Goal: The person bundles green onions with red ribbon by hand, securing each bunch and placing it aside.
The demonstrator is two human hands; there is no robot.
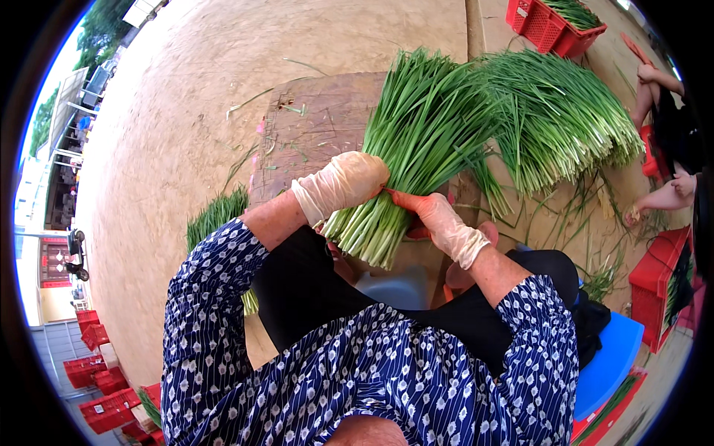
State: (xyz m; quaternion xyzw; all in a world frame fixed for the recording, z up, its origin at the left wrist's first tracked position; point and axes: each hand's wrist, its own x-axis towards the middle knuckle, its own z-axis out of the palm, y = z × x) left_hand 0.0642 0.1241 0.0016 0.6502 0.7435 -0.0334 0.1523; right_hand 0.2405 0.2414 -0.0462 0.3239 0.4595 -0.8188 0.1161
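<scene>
Bundle of green chives [416, 141] — pale stem ends down, leaves fanning upward — above a wooden board.

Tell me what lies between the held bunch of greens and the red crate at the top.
In the head view, a second fanned bunch of greens lies between the held bunch and the red crate, on the ground.

An open-air farm packing yard: bare dirt ground [186, 111], red plastic crates [547, 26], heaped green chives [558, 111]
</scene>
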